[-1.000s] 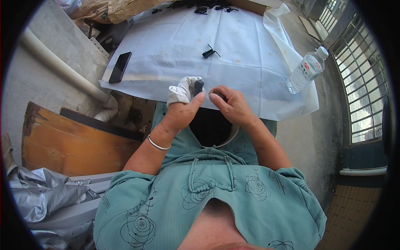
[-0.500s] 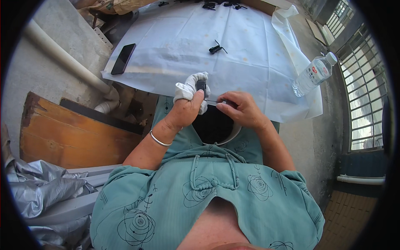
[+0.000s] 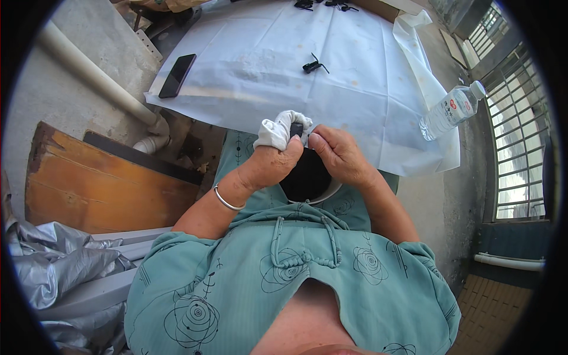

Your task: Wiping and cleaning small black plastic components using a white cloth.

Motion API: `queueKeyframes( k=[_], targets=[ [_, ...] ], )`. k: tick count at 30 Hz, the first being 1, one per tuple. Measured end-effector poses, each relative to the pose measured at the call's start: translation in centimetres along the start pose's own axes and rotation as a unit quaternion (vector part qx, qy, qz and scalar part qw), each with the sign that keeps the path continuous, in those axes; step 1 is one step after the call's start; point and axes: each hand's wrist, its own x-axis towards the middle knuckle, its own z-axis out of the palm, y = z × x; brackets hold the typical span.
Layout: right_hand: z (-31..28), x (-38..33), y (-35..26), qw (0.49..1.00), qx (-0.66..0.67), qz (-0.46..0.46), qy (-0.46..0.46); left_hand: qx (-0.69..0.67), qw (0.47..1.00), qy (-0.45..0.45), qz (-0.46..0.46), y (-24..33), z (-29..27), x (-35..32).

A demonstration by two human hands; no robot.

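Note:
My left hand (image 3: 269, 164) is closed around a bunched white cloth (image 3: 274, 134) and a small black part (image 3: 297, 128), thumb pressed against the part. Close beside it, my right hand (image 3: 344, 158) has its thumb and forefinger pinched together next to the black part. Whatever is between those fingertips is too small and covered to name. Below both hands, a round container with a pale rim (image 3: 335, 193) and a dark inside rests at my lap. Beyond them, a small black piece with thin prongs (image 3: 312, 67) lies on the white-covered table (image 3: 248, 89).
A dark phone (image 3: 177, 76) lies on the table's left; a clear water bottle (image 3: 451, 111) stands at its right edge. Several black pieces (image 3: 340, 6) sit at the far side near a cardboard box (image 3: 378, 7). An orange-brown board (image 3: 112, 183) and silver sheeting (image 3: 65, 260) are at my left.
My right hand has come closer to my left, and the thin dark length seen between them no longer shows. Both hands sit slightly further right; the left one has turned a little.

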Motion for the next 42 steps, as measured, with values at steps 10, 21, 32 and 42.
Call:
queueKeyframes(
  k=[10,21,32,42],
  targets=[
    [3.0,0.3,2.1,0.998,0.040,0.042,0.029,0.173,0.981,0.053,0.069,-1.4,0.9,0.4],
    [-4.0,7.4,6.1,0.940,-0.305,0.122,0.087,0.308,0.942,-0.096,0.094,-2.4,-2.1,1.2],
    [-4.6,8.6,4.8,0.981,-0.186,0.035,0.045,0.155,0.965,0.089,0.191,0.0,-5.1,4.6],
    [-3.7,3.8,-0.3,0.958,0.185,0.149,-0.161,-0.014,0.986,-0.114,0.120,3.0,-3.5,2.0]
  ],
)
